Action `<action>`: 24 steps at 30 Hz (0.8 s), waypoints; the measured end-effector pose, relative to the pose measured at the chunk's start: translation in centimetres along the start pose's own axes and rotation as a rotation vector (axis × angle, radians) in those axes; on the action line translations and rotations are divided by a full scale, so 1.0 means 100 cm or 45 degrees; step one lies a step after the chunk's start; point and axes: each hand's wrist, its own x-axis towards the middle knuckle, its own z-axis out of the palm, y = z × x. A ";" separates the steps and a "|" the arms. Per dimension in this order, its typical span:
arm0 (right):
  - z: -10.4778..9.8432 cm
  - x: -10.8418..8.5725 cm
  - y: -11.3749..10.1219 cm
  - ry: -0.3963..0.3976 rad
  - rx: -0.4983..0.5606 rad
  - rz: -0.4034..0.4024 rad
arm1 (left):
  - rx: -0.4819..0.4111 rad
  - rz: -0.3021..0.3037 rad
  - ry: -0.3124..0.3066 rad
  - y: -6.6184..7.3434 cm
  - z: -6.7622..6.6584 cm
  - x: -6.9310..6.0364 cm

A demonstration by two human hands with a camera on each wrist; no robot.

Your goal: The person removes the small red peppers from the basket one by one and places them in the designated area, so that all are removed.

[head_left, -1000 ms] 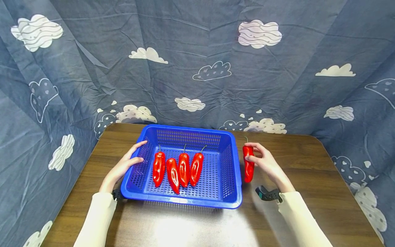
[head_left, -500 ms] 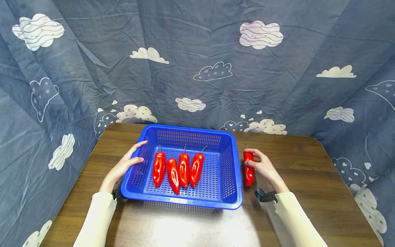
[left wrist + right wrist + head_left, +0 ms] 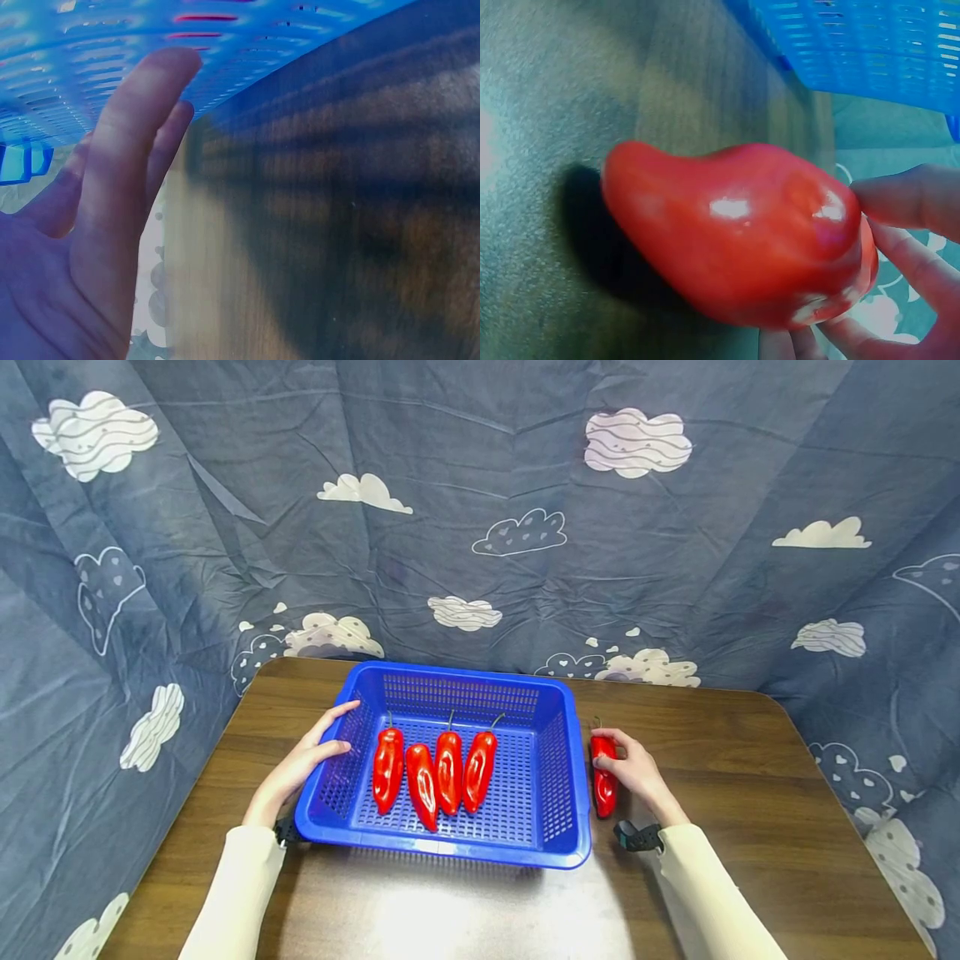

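In the head view, my left hand (image 3: 300, 767) grips the left rim of a blue plastic basket (image 3: 442, 842), with thumb and index finger over the edge. Several glossy red peppers (image 3: 387, 768) lie side by side on the basket floor. Just right of the basket, my right hand (image 3: 633, 768) pinches another red pepper (image 3: 604, 795) between thumb and fingers, its green stem pointing away. The right wrist view shows this pepper (image 3: 735, 225) close up, a dark shadow beside it; whether it touches the table cannot be told. Fingers (image 3: 120, 142) stand against the basket's outer wall in the left wrist view.
A brown wooden table (image 3: 720, 768) bears the basket. Behind it hangs a grey-blue curtain (image 3: 420, 552) with white clouds. Dark wrist mounts (image 3: 637, 837) sit below the hands.
My right hand and its red pepper have come down the view toward me, beside the basket's right wall. The left hand, the basket and the peppers in it stay in place.
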 end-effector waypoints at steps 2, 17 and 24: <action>0.001 0.000 0.002 0.001 -0.022 -0.008 | -0.002 0.002 -0.004 0.001 0.000 0.000; 0.004 -0.001 0.004 -0.019 -0.014 0.008 | 0.035 0.010 0.005 0.001 0.000 0.001; 0.002 -0.002 0.008 0.018 0.022 0.000 | 0.028 0.007 0.003 0.001 0.000 0.000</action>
